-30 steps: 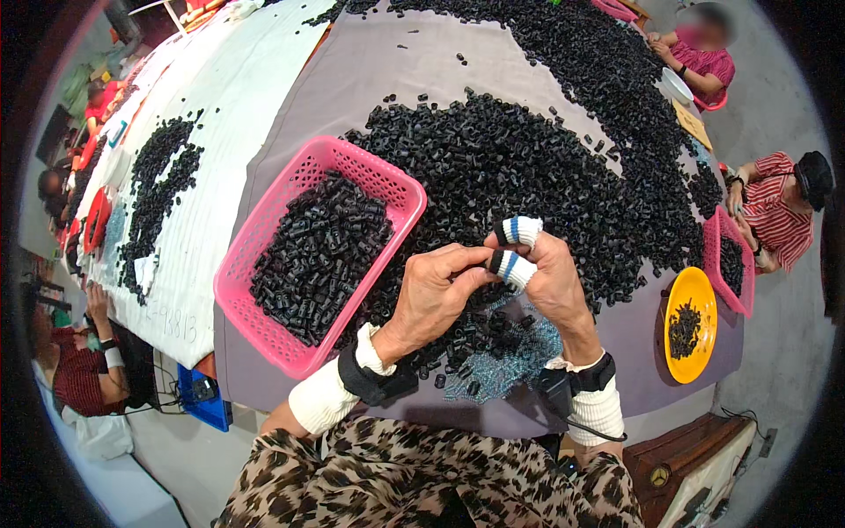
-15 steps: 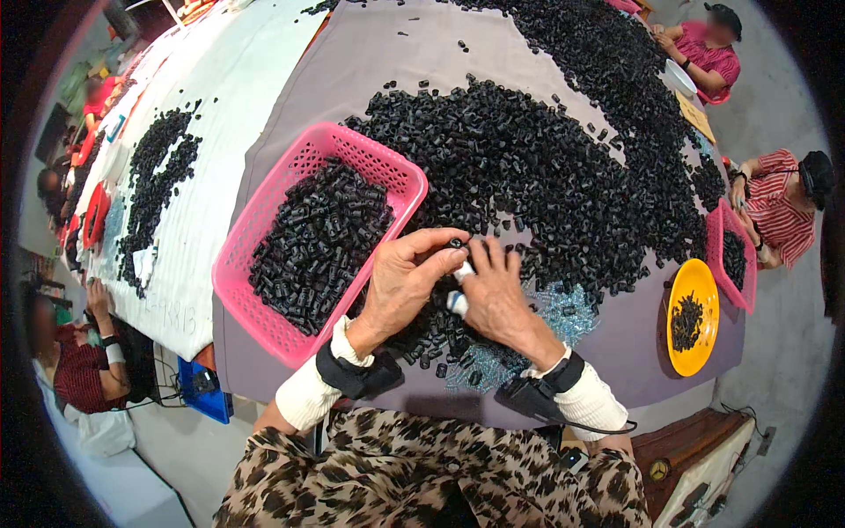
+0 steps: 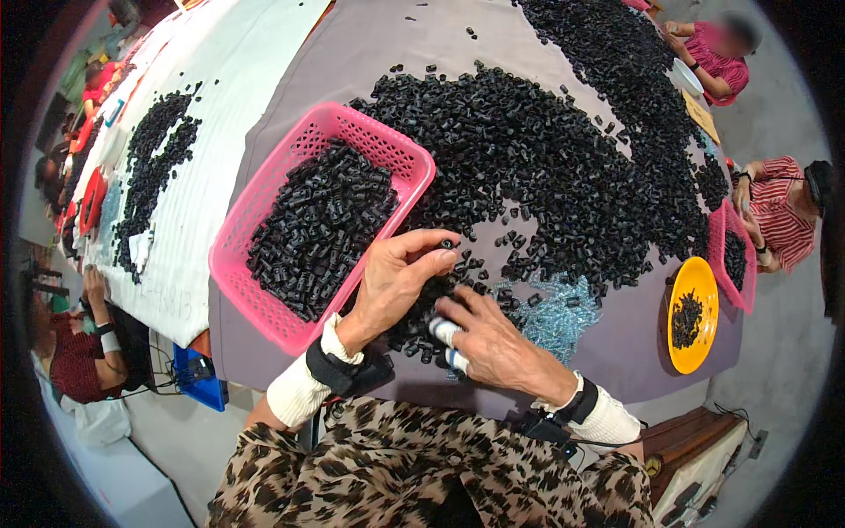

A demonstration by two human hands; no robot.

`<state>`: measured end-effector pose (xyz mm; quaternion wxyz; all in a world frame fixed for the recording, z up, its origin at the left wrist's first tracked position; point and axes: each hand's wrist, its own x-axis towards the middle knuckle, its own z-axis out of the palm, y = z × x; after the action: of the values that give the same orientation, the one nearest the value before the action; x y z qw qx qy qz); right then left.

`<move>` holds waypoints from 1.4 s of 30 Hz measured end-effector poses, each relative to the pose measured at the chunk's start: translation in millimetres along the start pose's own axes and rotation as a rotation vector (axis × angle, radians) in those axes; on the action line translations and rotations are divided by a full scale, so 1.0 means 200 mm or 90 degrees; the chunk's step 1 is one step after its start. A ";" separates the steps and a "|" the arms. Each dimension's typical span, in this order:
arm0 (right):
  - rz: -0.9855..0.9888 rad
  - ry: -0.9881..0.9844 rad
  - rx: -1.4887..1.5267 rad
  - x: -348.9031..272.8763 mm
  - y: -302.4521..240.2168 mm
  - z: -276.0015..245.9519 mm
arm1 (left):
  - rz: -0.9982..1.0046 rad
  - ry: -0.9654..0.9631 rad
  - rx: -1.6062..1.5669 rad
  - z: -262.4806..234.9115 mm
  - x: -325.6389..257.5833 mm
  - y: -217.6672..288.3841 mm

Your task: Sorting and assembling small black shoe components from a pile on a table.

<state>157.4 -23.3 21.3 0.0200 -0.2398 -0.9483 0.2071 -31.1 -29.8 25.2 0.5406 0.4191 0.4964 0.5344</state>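
My left hand [image 3: 398, 282] pinches a small black tube piece [image 3: 446, 244] between thumb and forefinger, just right of the pink basket [image 3: 264, 308] full of black pieces. My right hand [image 3: 488, 339], with white tape on two fingers, lies flat over loose black pieces [image 3: 422, 326] near the table's front edge. A big heap of black tube pieces [image 3: 546, 150] covers the grey table [image 3: 370, 53] beyond both hands. A patch of small blue-clear bits [image 3: 550, 308] lies right of my right hand.
A yellow dish [image 3: 694, 312] with black pieces and a second pink basket [image 3: 731, 255] stand at the right edge. People sit at the right [image 3: 783, 211] and far right [image 3: 713, 53]. Another person [image 3: 79, 352] sits at the left by a white-covered table [image 3: 202, 114].
Both hands came down from in front of me to the table. The left hand picked up a black piece and lifted toward the basket; the right hand spread flat on the loose pieces.
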 end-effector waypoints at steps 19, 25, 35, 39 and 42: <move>0.040 0.281 -0.068 0.12 0.45 -0.13 | -0.062 -0.027 -0.011 0.06 0.04 -0.02; 0.069 0.240 -0.118 0.12 0.48 -0.11 | -0.043 -0.020 -0.072 0.06 0.06 -0.03; -0.005 0.288 -0.039 0.19 0.40 -0.13 | -0.062 0.004 -0.072 0.03 0.06 0.01; -0.030 0.380 0.127 0.20 0.25 -0.27 | -0.079 0.007 -0.176 0.04 0.06 0.02; -0.080 0.413 0.139 0.22 0.19 -0.31 | -0.087 -0.018 -0.253 0.04 0.05 0.04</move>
<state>143.5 51.4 59.3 0.3589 -0.2310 -0.8775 0.2190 -25.6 -18.8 34.1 0.6545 0.2771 0.4006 0.5782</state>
